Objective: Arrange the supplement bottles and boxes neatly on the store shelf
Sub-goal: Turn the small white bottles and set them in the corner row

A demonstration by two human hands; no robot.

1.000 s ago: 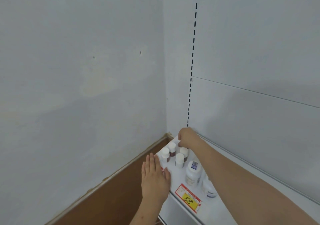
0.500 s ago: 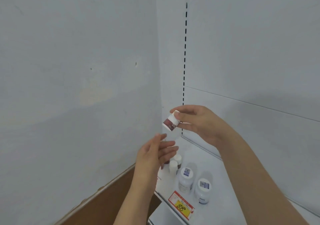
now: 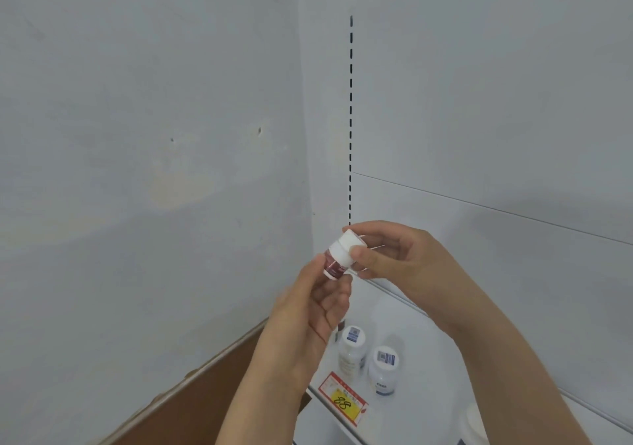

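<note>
While the white shelf runs along the bottom right, we hold a small red-labelled bottle up in the air above it, tilted. Our right hand pinches its white cap, and our left hand curls its fingertips round the base. Below, two white bottles stand just behind the yellow price tag.
</note>
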